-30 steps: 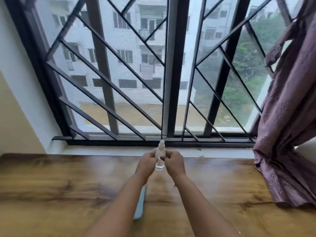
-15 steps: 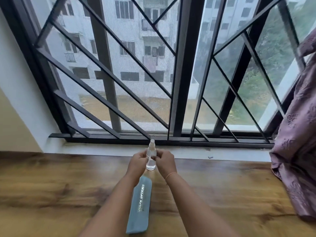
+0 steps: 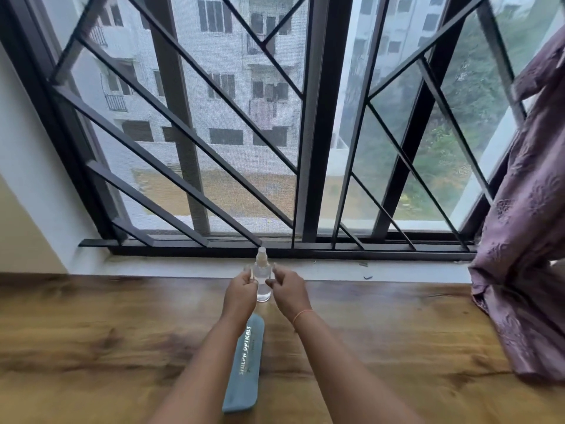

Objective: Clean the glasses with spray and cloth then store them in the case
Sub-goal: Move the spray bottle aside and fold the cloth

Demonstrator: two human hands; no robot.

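Small clear spray bottle (image 3: 263,281) upright at the far edge of the wooden surface (image 3: 91,347), just short of the white window sill (image 3: 183,267). Half a second ago pinched between both sets of fingers; now flanked by them, fingertips drawn slightly off its sides. Left hand (image 3: 241,293) loosely curled close beside the bottle, something thin and pale nipped between thumb and forefinger, too small to identify. Right hand (image 3: 287,290) half-open, grip narrow and apparently empty, just beside the bottle on the right. Blue glasses case (image 3: 244,365) flat and shut between the forearms, nearer than the bottle, white lettering along its length. No glasses or cloth in sight; possibly inside the case, though impossible to tell. Dark window grille (image 3: 214,148) beyond the sill, purple curtain (image 3: 526,240) draped onto the surface at far right. Bottle seemingly just set down and released, suggesting the cleaning has barely begun: case likely next to be opened, spraying and wiping yet to come.
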